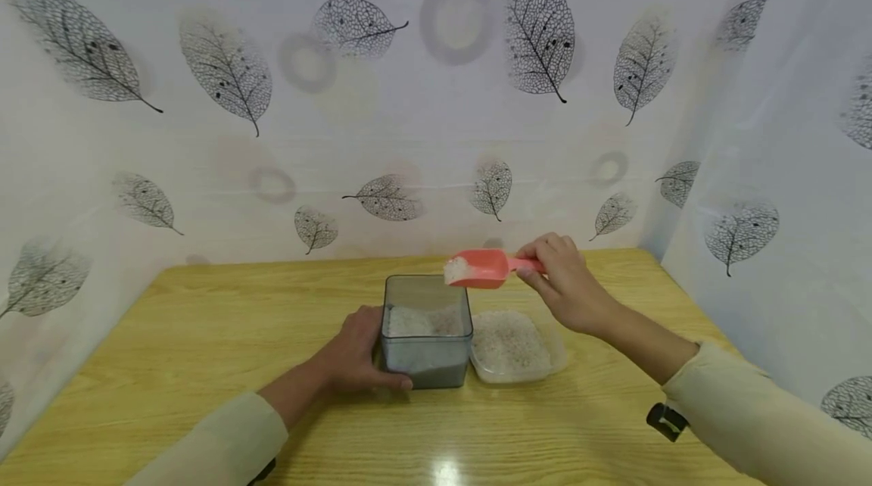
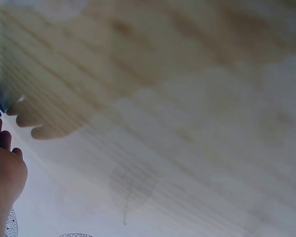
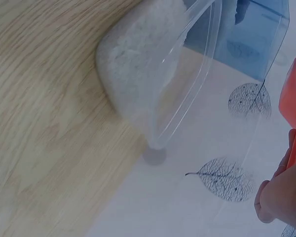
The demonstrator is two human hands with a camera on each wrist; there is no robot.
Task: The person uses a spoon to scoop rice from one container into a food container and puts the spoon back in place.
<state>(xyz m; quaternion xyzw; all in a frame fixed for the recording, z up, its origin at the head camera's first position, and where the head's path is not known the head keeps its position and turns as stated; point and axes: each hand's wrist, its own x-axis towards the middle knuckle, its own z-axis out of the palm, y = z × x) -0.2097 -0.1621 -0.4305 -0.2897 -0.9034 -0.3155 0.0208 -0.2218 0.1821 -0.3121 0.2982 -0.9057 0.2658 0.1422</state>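
My right hand (image 1: 564, 285) grips the handle of a red-pink scoop (image 1: 485, 268). White rice (image 1: 456, 269) lies at the scoop's front end. The scoop is raised, its tip over the right back edge of a translucent grey square container (image 1: 428, 361) with rice inside. Around that container's left side, my left hand (image 1: 354, 353) holds it, thumb along the front. In the left wrist view only part of the left hand (image 2: 7, 170) shows at the container's edge. A clear plastic tub (image 1: 511, 376) of rice stands just right of the grey container, below the scoop.
Everything stands on a wood-grain table (image 1: 225, 334). A pale curtain (image 1: 381, 115) with a leaf print hangs behind the table and along its sides. A small black device (image 1: 666, 422) is on the right sleeve.
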